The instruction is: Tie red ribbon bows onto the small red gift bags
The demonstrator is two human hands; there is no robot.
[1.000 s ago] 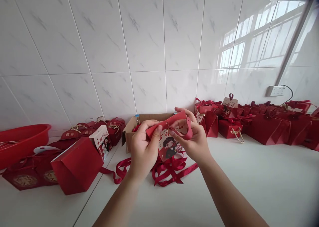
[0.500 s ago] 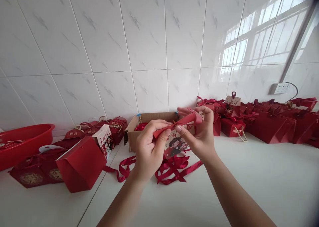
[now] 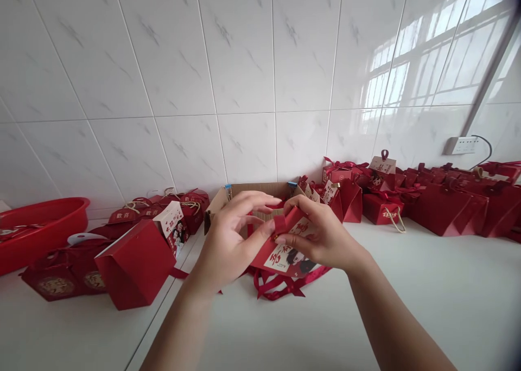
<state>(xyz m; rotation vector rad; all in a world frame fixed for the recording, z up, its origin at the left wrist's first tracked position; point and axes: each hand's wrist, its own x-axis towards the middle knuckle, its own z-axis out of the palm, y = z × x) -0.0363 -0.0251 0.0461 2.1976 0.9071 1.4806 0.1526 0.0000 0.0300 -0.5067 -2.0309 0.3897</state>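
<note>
At centre frame, our right hand pinches the red-and-cream printed paper box by its top edge, seemingly to steady it while our left hand, fingers spread, sets its thumb at the red strap. Half a second earlier, our left fingers gripped the box.

The right hand covers one end of the red gift box, and I can't see its far side. The left hand hides part of the strap. Much of the ribbon and the cardboard box's front are blocked from view. At the left edge the red basin gets cut off; the gold emblem near it is too blurred to read.
</note>
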